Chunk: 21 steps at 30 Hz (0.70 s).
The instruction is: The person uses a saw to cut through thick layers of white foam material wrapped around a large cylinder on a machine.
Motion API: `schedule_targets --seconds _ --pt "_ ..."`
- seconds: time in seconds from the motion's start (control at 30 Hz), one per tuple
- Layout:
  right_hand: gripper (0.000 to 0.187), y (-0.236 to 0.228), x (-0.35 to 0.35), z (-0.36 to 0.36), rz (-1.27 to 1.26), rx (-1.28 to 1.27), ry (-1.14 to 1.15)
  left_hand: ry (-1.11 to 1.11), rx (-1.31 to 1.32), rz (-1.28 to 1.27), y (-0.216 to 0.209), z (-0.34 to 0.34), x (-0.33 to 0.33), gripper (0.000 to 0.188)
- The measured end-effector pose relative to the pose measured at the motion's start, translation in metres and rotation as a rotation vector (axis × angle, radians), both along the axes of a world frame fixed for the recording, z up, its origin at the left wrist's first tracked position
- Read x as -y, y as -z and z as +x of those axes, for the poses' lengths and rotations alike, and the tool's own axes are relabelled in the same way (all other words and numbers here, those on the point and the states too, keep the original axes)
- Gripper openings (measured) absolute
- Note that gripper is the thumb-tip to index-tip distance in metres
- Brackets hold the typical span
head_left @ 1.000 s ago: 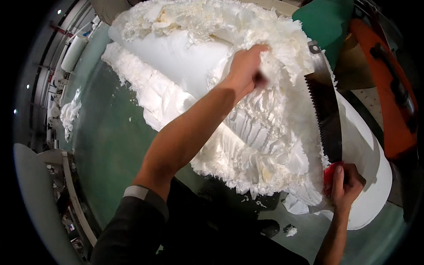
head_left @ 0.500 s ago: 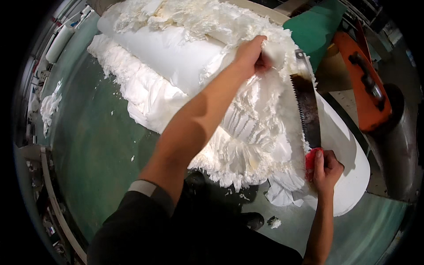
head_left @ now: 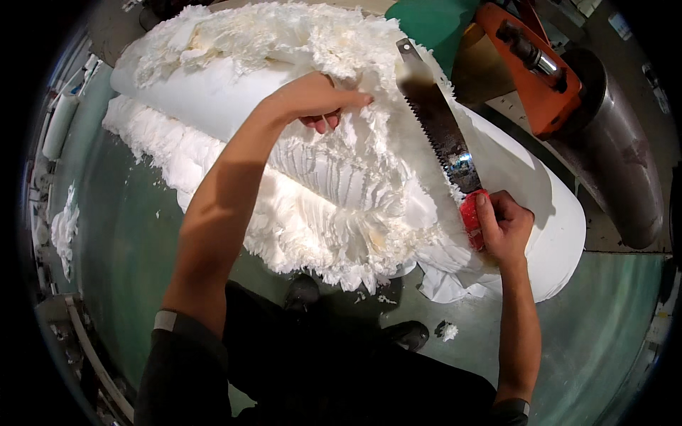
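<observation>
A large white roll (head_left: pixel 565 234) of thin sheet material lies across the floor, its outer layers cut open and frayed. In my right hand (head_left: pixel 508 227) is a hand saw (head_left: pixel 440 131) with a red handle and a dark toothed blade. The blade lies along the roll, teeth toward the torn side, its tip pointing away from me. My left hand (head_left: pixel 320 103) is over the ragged cut layers (head_left: pixel 327 174), left of the blade. Its fingers are curled on a bit of torn white sheet, with the thumb stretched to the right; the grip is partly hidden.
Beyond the roll's right end stand an orange metal bracket (head_left: pixel 526 78) and a thick grey cylinder (head_left: pixel 618 163). A green sheet-like piece (head_left: pixel 430 32) is behind the roll. White scraps (head_left: pixel 65 231) lie on the green floor (head_left: pixel 121 284) at left; my shoes (head_left: pixel 406 335) are close to the roll.
My left hand has moved left over the torn layers. The saw stays in my right hand along the roll, its blade now showing more fully. The whole view has shifted.
</observation>
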State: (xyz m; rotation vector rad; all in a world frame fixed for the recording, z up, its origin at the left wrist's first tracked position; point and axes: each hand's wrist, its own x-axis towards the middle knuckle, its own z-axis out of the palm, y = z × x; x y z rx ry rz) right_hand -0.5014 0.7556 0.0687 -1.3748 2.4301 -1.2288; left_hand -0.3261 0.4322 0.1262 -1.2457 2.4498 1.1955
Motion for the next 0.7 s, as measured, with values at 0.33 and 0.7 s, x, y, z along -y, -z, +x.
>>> schedule_targets --seconds 0.33,0.7 --pt "0.026 0.002 0.000 -0.003 -0.015 -0.023 -0.012 0.057 0.014 0.147 0.011 0.005 0.020 0.031" --pt "0.029 0.002 -0.003 -0.003 0.012 -0.011 -0.018 0.093 -0.109 0.030 0.022 0.013 0.014 0.029"
